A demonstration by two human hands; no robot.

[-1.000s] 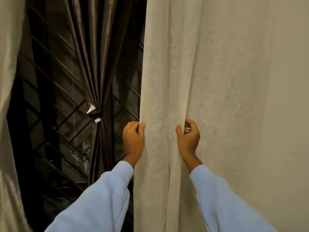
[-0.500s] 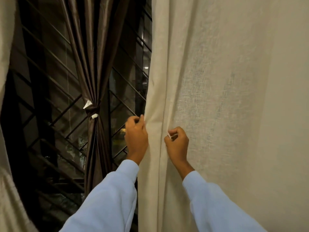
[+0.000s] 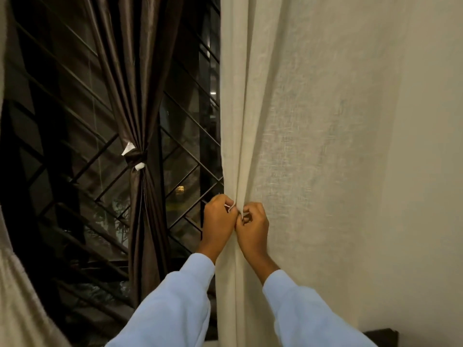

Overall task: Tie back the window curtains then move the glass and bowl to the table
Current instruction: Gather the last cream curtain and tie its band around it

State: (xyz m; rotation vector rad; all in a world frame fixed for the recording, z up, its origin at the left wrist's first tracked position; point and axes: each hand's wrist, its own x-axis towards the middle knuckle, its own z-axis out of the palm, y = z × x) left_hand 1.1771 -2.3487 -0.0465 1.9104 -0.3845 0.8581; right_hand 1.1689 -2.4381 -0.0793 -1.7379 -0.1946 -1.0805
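A cream linen curtain [image 3: 300, 146] hangs on the right, its left edge gathered into folds. My left hand [image 3: 218, 220] and my right hand [image 3: 253, 225] meet knuckle to knuckle at that gathered edge. Each hand pinches an end of a thin pale tie [image 3: 231, 207] that wraps the folds. A dark brown satin curtain [image 3: 135, 96] hangs in the middle of the window, cinched at its waist by a band with white tabs [image 3: 135, 157]. No glass, bowl or table is in view.
A window with a dark diagonal metal grille [image 3: 62, 121] fills the left and middle. Another pale curtain [image 3: 15, 296] sweeps along the left edge. A plain wall [image 3: 431, 171] stands on the right, and a dark piece of furniture [image 3: 380, 336] shows at the bottom right.
My hands have come together, from either side of the curtain's edge to touching each other. The cream curtain's edge has been bunched and shifted right, uncovering more window.
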